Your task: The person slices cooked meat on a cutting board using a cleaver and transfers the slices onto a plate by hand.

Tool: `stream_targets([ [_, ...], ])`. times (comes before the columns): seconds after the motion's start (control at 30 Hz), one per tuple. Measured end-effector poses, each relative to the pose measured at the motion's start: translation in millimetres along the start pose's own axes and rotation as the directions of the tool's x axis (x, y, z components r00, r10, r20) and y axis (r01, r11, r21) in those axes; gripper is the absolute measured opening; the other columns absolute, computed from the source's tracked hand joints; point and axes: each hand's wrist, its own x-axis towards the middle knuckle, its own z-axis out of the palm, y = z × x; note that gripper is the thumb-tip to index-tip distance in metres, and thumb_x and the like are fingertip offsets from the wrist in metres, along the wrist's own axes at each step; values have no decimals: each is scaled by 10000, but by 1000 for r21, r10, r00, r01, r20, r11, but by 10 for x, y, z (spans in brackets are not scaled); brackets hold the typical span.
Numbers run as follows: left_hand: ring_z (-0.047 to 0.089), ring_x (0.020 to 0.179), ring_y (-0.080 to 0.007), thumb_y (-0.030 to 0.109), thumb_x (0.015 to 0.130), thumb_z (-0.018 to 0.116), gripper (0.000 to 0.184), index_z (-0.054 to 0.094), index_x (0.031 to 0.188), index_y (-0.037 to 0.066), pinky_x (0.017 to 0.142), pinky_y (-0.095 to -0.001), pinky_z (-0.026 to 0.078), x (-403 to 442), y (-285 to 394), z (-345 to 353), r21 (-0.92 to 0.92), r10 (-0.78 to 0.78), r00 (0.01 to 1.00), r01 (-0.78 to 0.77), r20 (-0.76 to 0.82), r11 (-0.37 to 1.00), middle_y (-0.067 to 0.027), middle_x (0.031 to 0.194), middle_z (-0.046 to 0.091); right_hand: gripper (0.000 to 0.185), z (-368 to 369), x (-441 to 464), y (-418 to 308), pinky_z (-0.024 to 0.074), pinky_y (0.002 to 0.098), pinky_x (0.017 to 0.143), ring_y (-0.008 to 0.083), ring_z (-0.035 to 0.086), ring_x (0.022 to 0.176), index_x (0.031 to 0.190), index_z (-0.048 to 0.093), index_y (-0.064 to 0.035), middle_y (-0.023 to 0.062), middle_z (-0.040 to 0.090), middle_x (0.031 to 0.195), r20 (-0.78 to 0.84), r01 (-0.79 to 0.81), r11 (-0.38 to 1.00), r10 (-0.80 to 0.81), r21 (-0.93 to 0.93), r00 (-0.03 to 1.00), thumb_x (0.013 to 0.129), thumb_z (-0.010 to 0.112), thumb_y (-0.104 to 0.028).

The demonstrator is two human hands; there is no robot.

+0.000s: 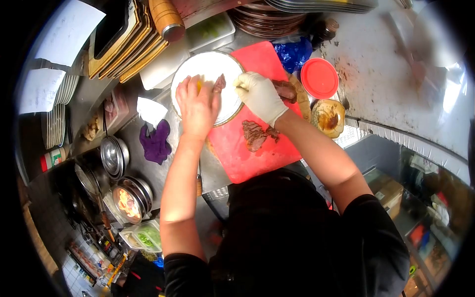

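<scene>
My bare left hand point(198, 106) lies over a round white plate point(230, 101), its fingers extended and slightly apart. A small piece of browned meat point(219, 83) sits on the plate by my left thumb, and something yellow point(199, 85) shows behind my fingers. My right hand point(261, 96), in a whitish glove, is closed at the plate's right edge; whatever its fingers hold is hidden. Beneath it is a red cutting board point(237, 161). Sliced meat point(254, 135) rests on the board below my right wrist, and a larger piece of meat point(285, 91) lies beyond it.
Right of the board are a red round lid point(319, 78), a small bowl with brown residue point(328, 119) and a blue plastic bag point(293, 53). A purple cloth point(155, 142) and white paper point(151, 111) lie left. Metal bowls point(114, 157) and stacked plates point(267, 22) stand around.
</scene>
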Motion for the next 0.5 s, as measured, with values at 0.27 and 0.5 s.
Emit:
stream_targets([
  [0.27,499,1433,-469,178,864,832,295,823,1155,138,1256,-659,303,83,-25,210,3,45,998,-45,51,999,-186,1440,634,156,1,32,77,582,469,946,407,719,1038,1055,751,-16,227,747,1096,-10,9,998,-9,-57,1000,903,719,-17],
  [0.5,460,1500,-452,155,855,853,286,833,1140,142,1287,-655,263,82,-93,140,48,-1,994,-4,112,999,-184,1485,631,255,60,227,73,586,436,932,382,730,1049,1144,763,-15,226,753,1100,133,83,991,-68,-107,989,903,691,28],
])
